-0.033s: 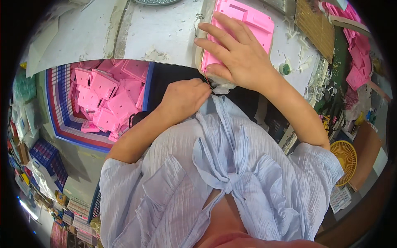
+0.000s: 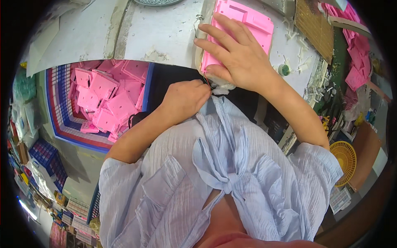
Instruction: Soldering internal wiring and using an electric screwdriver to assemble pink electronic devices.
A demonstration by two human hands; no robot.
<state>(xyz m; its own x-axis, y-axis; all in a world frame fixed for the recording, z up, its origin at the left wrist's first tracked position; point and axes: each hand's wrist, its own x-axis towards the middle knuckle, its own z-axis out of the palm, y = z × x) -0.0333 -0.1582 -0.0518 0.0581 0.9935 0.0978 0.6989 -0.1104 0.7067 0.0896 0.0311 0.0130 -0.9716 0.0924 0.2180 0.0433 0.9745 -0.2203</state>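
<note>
My right hand (image 2: pixel 240 56) lies spread over a pink plastic casing (image 2: pixel 261 29), fingers apart, on the worktable's near edge. The casing has raised ribs and a rectangular recess at its far end; my palm and fingers cover much of the rest. Just below the table edge, my left hand (image 2: pixel 187 98) is closed, thumb side toward the casing. A thin red wire (image 2: pixel 207 79) runs down from the casing's near left corner, close to the left fingertips. What those fingers hold is hidden. Crumpled clear plastic (image 2: pixel 223 87) hangs beside them.
A blue, red and white basket (image 2: pixel 56 120) full of pink casings (image 2: pixel 108 93) stands at left below the table (image 2: pixel 165 25). Small white plastic pieces (image 2: pixel 304 43) and a green spool-like item (image 2: pixel 284 69) lie right of my hand. A yellow basket (image 2: pixel 344 161) is farther right.
</note>
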